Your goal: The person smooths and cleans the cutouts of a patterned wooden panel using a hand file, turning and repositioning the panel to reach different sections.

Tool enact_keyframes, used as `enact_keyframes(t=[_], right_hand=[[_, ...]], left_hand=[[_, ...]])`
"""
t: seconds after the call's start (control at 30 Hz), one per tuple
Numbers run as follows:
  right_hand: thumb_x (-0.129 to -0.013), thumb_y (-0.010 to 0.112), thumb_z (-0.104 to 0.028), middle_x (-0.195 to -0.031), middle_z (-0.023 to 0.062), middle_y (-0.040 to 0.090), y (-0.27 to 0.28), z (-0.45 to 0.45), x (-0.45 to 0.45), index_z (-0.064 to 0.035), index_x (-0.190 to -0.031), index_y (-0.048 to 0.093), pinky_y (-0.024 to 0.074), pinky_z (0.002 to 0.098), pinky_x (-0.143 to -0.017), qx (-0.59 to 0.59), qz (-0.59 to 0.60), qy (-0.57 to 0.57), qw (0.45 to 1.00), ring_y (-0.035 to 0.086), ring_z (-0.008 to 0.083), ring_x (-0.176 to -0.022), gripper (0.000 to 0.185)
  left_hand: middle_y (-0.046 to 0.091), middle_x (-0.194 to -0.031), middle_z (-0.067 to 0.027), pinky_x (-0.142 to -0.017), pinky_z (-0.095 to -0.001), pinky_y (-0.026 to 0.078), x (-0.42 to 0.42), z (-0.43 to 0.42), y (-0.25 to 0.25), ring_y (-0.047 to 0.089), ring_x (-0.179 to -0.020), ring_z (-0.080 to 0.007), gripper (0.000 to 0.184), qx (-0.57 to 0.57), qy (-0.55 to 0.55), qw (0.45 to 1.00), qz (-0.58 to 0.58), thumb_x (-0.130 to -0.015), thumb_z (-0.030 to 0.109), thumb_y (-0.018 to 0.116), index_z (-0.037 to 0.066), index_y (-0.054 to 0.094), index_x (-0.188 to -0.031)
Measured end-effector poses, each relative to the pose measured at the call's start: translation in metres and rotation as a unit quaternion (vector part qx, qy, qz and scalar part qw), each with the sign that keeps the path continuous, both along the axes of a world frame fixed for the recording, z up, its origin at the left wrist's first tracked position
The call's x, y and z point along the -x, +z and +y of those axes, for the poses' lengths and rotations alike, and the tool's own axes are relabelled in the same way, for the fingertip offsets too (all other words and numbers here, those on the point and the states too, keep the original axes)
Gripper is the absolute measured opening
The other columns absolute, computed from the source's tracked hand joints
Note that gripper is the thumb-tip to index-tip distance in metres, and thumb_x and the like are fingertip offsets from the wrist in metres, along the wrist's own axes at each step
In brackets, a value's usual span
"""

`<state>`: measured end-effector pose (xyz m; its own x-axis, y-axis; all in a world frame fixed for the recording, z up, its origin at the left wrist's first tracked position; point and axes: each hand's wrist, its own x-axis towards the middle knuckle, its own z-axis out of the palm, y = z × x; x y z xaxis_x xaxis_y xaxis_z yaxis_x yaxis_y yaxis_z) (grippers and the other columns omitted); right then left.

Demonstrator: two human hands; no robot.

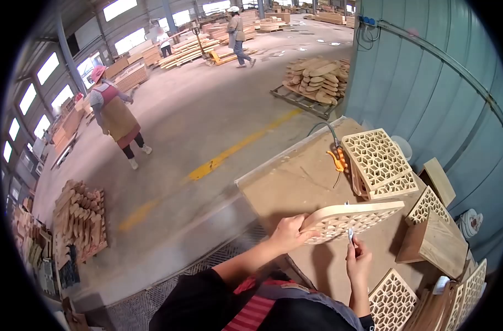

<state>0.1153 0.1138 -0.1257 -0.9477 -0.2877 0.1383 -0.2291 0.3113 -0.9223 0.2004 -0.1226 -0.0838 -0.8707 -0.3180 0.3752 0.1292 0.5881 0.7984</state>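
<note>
My left hand (289,234) is closed on the rounded left end of a wooden lattice panel (353,216), which is tilted up above the workbench (273,193). My right hand (359,258) grips a small slim tool with a pale, metallic-looking end (350,235). That end is at the panel's lattice face, and I cannot make out its exact kind. Beyond the panel, more lattice panels (377,160) lie stacked on the bench. An orange-handled air blow gun (337,160) on a hose rests beside that stack.
At right are a wooden block (436,245) and a leaning lattice panel (394,300). A blue-green metal wall (411,83) borders the bench. A pallet of wooden pieces (317,80) stands beyond it. A person in an apron (116,113) stands on the floor; others are farther back.
</note>
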Motion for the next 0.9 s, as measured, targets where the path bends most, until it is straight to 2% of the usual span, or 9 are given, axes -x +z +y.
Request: enact_keyframes(t=[0.13,0.3,0.37,0.43,0.53,0.63,0.67,0.8,0.9], right_hand=[[-0.091,0.061,-0.01,-0.064,0.0021,0.058,0.035,-0.013,-0.028,0.0052,-0.119,0.061,0.0409,0.0237,-0.049,0.019,-0.038,0.053,0.998,0.052,0.0079,-0.053,0.031],[-0.092,0.06,-0.01,-0.065,0.0012,0.058,0.026,-0.024,-0.019,0.0061,-0.117,0.062,0.0402,0.0231,-0.05,0.084,-0.088,0.044,0.992,0.05,0.006,-0.056,0.029],[-0.092,0.061,-0.011,-0.066,0.0021,0.059,0.022,-0.016,-0.009,0.005,-0.116,0.063,0.0411,0.0236,-0.051,0.106,-0.115,0.057,0.986,0.051,0.0066,-0.057,0.029],[-0.094,0.06,-0.014,-0.06,-0.0013,0.054,0.023,-0.001,-0.011,0.0025,-0.119,0.062,0.0368,0.0216,-0.046,0.048,-0.092,0.049,0.993,0.048,0.004,-0.052,0.03],[-0.092,0.06,-0.013,-0.073,0.0117,0.067,0.04,0.021,-0.021,0.0032,-0.114,0.065,0.0476,0.0284,-0.06,0.012,-0.146,0.031,0.989,0.061,0.0129,-0.064,0.028],[-0.093,0.06,-0.013,-0.073,0.0079,0.067,0.014,0.016,-0.012,0.0046,-0.114,0.065,0.0467,0.0253,-0.058,0.041,-0.031,0.007,0.999,0.058,0.0096,-0.063,0.028],[-0.093,0.06,-0.014,-0.08,0.0131,0.07,0.023,0.014,-0.008,0.0062,-0.111,0.066,0.0494,0.0267,-0.065,0.028,-0.016,0.0,0.999,0.061,0.0109,-0.071,0.027],[-0.092,0.059,-0.014,-0.078,0.0138,0.07,0.02,0.006,0.013,0.0059,-0.109,0.067,0.0492,0.0281,-0.064,-0.002,0.023,-0.029,0.999,0.061,0.0118,-0.068,0.028],[-0.091,0.06,-0.014,-0.079,0.0159,0.07,0.03,0.03,-0.009,0.0045,-0.109,0.067,0.0506,0.0312,-0.065,-0.01,-0.057,0.01,0.998,0.065,0.0176,-0.067,0.027]], left_hand=[[0.06,-0.073,-0.0233,-0.059,-0.046,0.048,-0.019,0.004,0.071,0.06,-0.068,-0.0431,0.041,0.088,0.019,0.996,0.028,-0.081,0.033,0.075,0.0,0.055,-0.095],[0.063,-0.075,-0.0233,-0.061,-0.0463,0.051,0.001,0.015,0.08,0.064,-0.07,-0.0421,0.049,0.067,0.02,0.996,-0.055,-0.077,0.032,0.077,0.003,0.055,-0.111],[0.066,-0.08,-0.021,-0.063,-0.0426,0.052,0.017,0.016,0.08,0.066,-0.071,-0.0374,0.047,0.041,0.008,0.997,-0.067,-0.077,0.03,0.078,0.004,0.057,-0.111],[0.071,-0.095,-0.0115,-0.073,-0.0293,0.056,0.031,0.018,0.088,0.067,-0.082,-0.0134,0.046,-0.043,-0.066,0.995,-0.061,-0.08,0.003,0.073,-0.003,0.056,-0.122],[0.07,-0.094,-0.0115,-0.074,-0.0283,0.054,0.04,0.039,0.106,0.065,-0.083,-0.0125,0.039,0.002,-0.062,0.996,-0.065,-0.081,0.004,0.072,-0.005,0.057,-0.116],[0.07,-0.094,-0.0109,-0.076,-0.0277,0.053,0.047,0.057,0.111,0.064,-0.083,-0.0121,0.034,-0.033,-0.086,0.994,-0.059,-0.081,0.003,0.072,-0.005,0.059,-0.112],[0.07,-0.095,-0.0109,-0.076,-0.0278,0.052,0.05,0.059,0.113,0.064,-0.083,-0.012,0.033,-0.021,-0.091,0.993,-0.07,-0.081,0.003,0.071,-0.005,0.059,-0.111],[0.071,-0.094,-0.0132,-0.075,-0.0306,0.053,0.059,0.071,0.112,0.068,-0.084,-0.0175,0.033,0.037,-0.076,0.994,-0.076,-0.079,0.007,0.073,-0.003,0.061,-0.108],[0.071,-0.096,-0.0145,-0.077,-0.0315,0.053,0.067,0.052,0.101,0.067,-0.086,-0.0176,0.036,-0.004,-0.023,0.997,-0.076,-0.078,0.009,0.074,-0.002,0.062,-0.11]])
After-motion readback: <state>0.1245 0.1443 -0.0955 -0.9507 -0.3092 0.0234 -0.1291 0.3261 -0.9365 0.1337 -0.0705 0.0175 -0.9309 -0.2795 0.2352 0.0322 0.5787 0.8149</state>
